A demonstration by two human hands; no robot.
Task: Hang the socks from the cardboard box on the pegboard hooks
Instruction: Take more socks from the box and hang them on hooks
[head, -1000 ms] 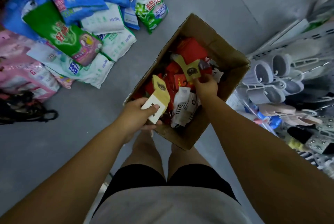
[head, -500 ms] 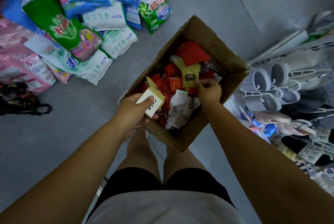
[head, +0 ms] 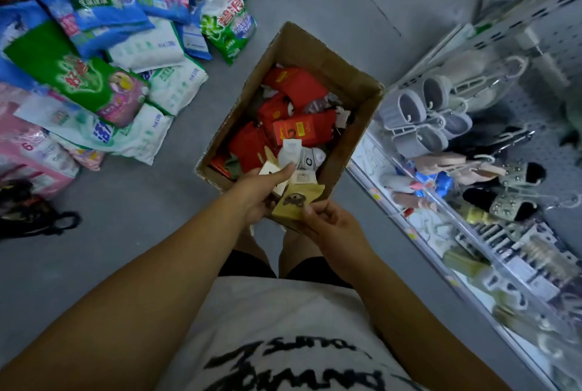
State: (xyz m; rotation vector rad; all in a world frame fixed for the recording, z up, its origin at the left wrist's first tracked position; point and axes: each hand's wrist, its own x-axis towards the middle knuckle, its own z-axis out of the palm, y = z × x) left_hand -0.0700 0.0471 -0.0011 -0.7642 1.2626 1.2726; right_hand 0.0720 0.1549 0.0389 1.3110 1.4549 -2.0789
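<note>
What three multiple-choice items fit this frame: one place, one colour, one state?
1. Where do the detergent bags lie from the cardboard box?
A. on the floor to its left
B. inside it
C. on the right-hand shelf

2. What colour are most sock packs in the box?
A. blue
B. red
C. black

3. What is the right hand doing?
A. hanging empty
B. pinching the yellow sock pack
C. pressing on the box's rim

Answers:
1 A, the bags pile on the grey floor left of the box.
2 B, red packs fill most of it.
3 B, its fingertips grip the pack's edge; the left hand holds a pale sock pack.
</note>
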